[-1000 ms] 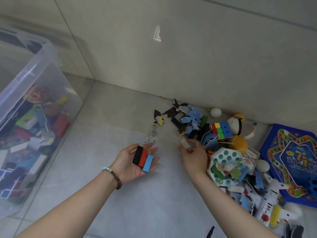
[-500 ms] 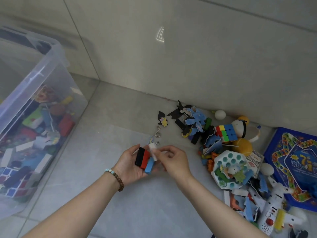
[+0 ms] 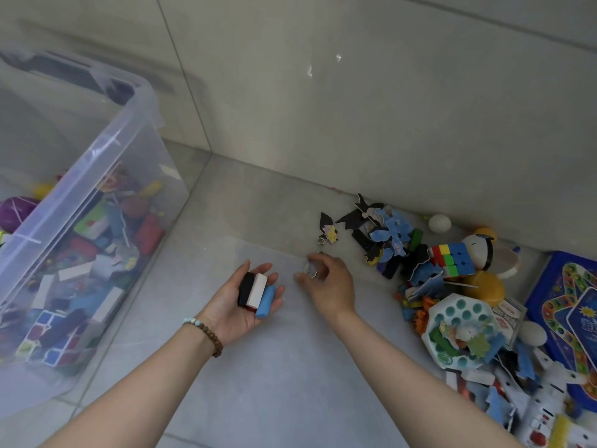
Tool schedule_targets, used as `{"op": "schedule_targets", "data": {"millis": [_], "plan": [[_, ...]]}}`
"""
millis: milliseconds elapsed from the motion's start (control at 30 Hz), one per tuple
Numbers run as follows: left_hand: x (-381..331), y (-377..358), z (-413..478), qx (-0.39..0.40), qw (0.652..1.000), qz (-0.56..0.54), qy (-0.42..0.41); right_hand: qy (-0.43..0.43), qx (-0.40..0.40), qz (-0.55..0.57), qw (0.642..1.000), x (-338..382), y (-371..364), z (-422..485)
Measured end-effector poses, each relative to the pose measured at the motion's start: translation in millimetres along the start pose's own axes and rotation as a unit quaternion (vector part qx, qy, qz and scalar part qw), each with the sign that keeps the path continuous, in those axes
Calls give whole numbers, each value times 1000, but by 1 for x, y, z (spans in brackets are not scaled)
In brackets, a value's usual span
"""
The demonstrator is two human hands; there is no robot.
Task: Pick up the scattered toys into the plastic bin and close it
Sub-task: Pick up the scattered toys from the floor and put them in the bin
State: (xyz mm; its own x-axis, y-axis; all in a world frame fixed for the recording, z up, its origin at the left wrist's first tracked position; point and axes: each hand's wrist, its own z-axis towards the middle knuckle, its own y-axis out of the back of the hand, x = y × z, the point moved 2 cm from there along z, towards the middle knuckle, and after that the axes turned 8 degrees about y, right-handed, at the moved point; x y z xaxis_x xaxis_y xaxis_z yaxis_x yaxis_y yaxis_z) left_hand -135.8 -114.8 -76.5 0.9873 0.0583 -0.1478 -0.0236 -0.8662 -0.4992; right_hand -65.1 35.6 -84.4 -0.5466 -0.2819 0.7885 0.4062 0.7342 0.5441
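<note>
Left hand (image 3: 237,307), flat and palm up, carries blocks (image 3: 257,291); right hand (image 3: 329,286), apart, fingers curled round small piece (image 3: 306,266) on floor (image 3: 274,383).

The grey tiled floor (image 3: 274,383) bears a plastic bin (image 3: 106,150) at left and scattered toys (image 3: 452,258) at right

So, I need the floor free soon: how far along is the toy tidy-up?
Done: the open plastic bin already holds many toys. In hand: the left hand carries black, white and blue blocks on its palm; the right hand curls over a small piece on the floor, grasp unclear. Left: the pile by the wall, including the colour cube and blue game board, then closing the bin.
</note>
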Motion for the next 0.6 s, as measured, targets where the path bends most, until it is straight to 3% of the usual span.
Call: {"op": "schedule_targets", "data": {"millis": [200,367,467,533,600], "plan": [[-2,3,-3,14,1000,-6,0,3,-29,18,999,-1,-5,0],[0,3,-6,35,999,-11,15,-16,-59,136,989,10,4,-5],[1,-2,-5,46,999,-2,29,-9,60,239,969,32,7,-9],[2,-8,-3,54,998,-2,34,9,117,223,968,38,10,-10],[1,-15,0,56,998,-16,35,14,38,178,983,34,23,4]]}}
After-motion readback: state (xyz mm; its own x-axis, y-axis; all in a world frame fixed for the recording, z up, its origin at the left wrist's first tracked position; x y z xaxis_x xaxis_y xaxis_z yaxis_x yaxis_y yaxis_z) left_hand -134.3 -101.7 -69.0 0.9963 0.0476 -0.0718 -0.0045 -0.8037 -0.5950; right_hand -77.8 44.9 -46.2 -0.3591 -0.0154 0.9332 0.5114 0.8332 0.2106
